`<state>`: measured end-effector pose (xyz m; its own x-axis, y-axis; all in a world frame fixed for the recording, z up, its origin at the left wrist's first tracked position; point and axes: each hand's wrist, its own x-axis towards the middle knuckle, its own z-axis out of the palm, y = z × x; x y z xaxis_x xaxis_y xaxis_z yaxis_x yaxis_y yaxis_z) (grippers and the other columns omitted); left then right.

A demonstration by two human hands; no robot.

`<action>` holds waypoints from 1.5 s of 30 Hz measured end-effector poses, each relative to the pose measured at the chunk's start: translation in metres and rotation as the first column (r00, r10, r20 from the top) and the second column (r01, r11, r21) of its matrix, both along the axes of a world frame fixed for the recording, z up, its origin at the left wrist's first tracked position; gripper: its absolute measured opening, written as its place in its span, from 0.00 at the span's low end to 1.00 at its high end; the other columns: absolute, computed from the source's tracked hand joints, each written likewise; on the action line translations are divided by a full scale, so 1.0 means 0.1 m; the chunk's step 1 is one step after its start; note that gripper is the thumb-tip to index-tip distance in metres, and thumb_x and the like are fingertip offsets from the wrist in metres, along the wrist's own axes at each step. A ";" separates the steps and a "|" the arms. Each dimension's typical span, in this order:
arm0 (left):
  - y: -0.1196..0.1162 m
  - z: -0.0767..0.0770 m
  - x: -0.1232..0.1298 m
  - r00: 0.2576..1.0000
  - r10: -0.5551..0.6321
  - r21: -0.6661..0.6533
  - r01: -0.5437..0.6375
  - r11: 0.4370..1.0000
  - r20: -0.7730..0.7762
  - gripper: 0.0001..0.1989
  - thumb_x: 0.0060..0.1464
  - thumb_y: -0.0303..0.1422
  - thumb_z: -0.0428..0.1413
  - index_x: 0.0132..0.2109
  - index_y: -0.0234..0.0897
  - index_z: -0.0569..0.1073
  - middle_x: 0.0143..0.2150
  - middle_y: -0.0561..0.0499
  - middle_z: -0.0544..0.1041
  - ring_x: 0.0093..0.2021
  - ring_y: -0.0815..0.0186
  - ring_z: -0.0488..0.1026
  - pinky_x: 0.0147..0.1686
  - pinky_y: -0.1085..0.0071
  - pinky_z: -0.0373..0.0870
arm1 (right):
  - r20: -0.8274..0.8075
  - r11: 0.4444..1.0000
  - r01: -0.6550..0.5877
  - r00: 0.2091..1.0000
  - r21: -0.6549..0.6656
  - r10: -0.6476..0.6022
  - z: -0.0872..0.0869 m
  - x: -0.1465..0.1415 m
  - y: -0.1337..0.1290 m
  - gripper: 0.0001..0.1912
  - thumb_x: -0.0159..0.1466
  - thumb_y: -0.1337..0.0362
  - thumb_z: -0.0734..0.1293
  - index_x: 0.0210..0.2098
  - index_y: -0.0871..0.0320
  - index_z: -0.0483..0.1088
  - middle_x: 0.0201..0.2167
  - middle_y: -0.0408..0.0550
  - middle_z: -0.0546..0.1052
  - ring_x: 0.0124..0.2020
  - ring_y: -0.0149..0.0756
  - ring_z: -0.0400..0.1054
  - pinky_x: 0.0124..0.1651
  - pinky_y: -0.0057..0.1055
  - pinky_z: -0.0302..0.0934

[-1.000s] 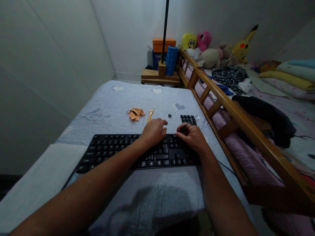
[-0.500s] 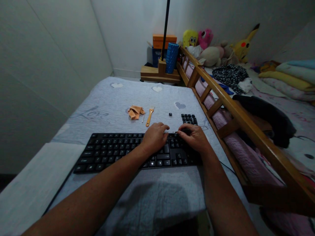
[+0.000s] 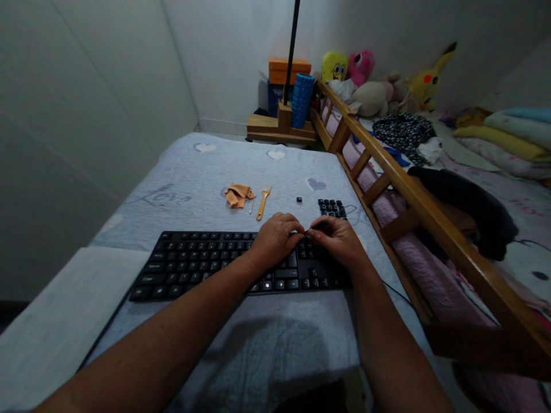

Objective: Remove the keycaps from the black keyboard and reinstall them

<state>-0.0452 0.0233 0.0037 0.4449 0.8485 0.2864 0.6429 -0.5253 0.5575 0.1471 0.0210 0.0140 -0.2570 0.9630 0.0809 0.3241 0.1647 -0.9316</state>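
Observation:
A black keyboard (image 3: 198,261) lies on the bed with its keys facing up. My left hand (image 3: 279,238) hovers over its right half, thumb and fingers pinched together at a tiny dark item too small to name. Just to the right, my right hand (image 3: 338,238) is closed round something dark above the number pad, and its fingertips almost meet those of the left. A group of loose black keycaps (image 3: 331,207) lies beyond the right hand. One single keycap (image 3: 299,199) sits apart, left of that group.
Past the keyboard lie an orange cloth (image 3: 239,195), a cotton swab (image 3: 252,205) and a yellow-handled brush (image 3: 263,203). A wooden bed rail (image 3: 400,186) runs along the right side. White sheeting (image 3: 81,304) lies at the left. A cable (image 3: 396,291) trails from the keyboard.
My left hand's thumb and fingers have come together and moved right to the right hand's fingertips. The right hand stays nearly in place. The view has shifted slightly.

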 end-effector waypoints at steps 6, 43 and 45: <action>-0.01 0.00 0.02 1.000 0.017 0.018 -0.017 1.000 0.010 0.02 0.58 0.29 0.58 0.38 0.39 0.77 0.40 0.49 0.78 0.46 0.61 0.72 0.49 0.63 0.68 | 0.020 0.994 0.087 0.996 0.067 -0.088 -0.04 -0.05 0.00 0.13 0.55 0.56 0.73 0.33 0.57 0.72 0.26 0.43 0.76 0.28 0.33 0.69 0.33 0.29 0.63; -0.01 -0.06 0.03 0.959 0.163 -0.052 -0.179 0.982 -0.232 0.10 0.63 0.31 0.51 0.43 0.39 0.77 0.42 0.47 0.79 0.46 0.59 0.73 0.46 0.65 0.69 | 0.480 0.941 -0.074 0.872 0.330 -0.100 0.01 0.03 -0.01 0.03 0.58 0.66 0.69 0.33 0.57 0.74 0.29 0.48 0.78 0.31 0.39 0.72 0.37 0.34 0.64; -0.01 -0.06 0.03 0.958 0.161 -0.048 -0.177 0.983 -0.237 0.10 0.63 0.31 0.51 0.43 0.38 0.77 0.42 0.47 0.79 0.46 0.59 0.73 0.46 0.64 0.69 | 0.456 0.953 -0.056 0.886 0.298 -0.090 0.01 0.05 -0.01 0.04 0.58 0.65 0.69 0.34 0.57 0.74 0.30 0.48 0.78 0.31 0.38 0.72 0.37 0.33 0.65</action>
<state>-0.0426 0.0221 -0.0021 0.3408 0.9309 0.1315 0.8343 -0.3639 0.4141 0.1517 0.0203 0.0148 -0.3189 0.9175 0.2376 0.7073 0.3973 -0.5847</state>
